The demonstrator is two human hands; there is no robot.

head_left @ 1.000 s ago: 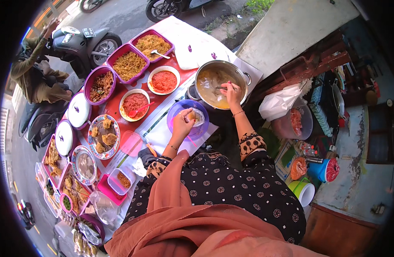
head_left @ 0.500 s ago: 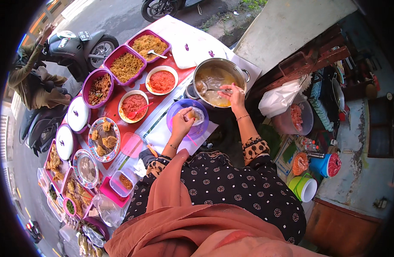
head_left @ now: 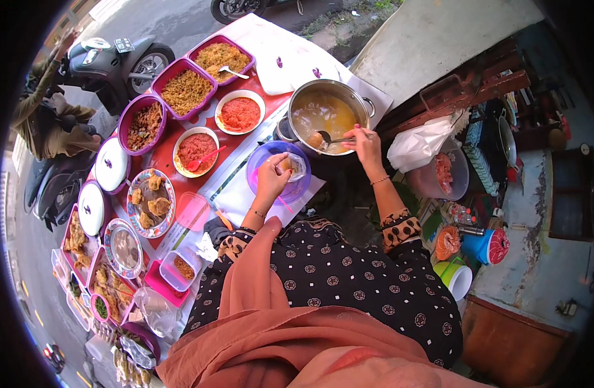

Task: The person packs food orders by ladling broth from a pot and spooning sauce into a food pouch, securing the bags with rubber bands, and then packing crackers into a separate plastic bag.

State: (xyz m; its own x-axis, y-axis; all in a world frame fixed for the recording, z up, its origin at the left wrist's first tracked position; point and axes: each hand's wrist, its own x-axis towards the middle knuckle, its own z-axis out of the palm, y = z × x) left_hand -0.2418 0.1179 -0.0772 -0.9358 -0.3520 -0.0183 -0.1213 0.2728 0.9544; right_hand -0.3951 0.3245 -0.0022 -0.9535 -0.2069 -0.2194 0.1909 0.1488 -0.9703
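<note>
My right hand (head_left: 367,150) is closed round the handle of a metal ladle (head_left: 339,140) at the near rim of a steel pot (head_left: 371,107). A round brownish piece of food (head_left: 314,140) sits at the ladle's end, inside the pot. Yellowish, cloudy broth (head_left: 323,115) fills the pot around it. My left hand (head_left: 271,178) pinches a clear plastic bag (head_left: 298,167), held above a purple bowl (head_left: 254,169). Something light brown shows in the bag, partly hidden by my fingers.
Left of the pot stand two bowls of red sambal (head_left: 241,114) (head_left: 197,152) and purple tubs of noodles (head_left: 184,90). Fried food lies on a patterned plate (head_left: 139,226). A white lid (head_left: 274,84) lies behind. A person sits by a scooter (head_left: 109,68). Right of me stands a tub of meat (head_left: 462,178).
My right hand has drawn slightly right and toward me, bringing the ladle to the pot's near side with the round food at its end. My left hand has barely moved.
</note>
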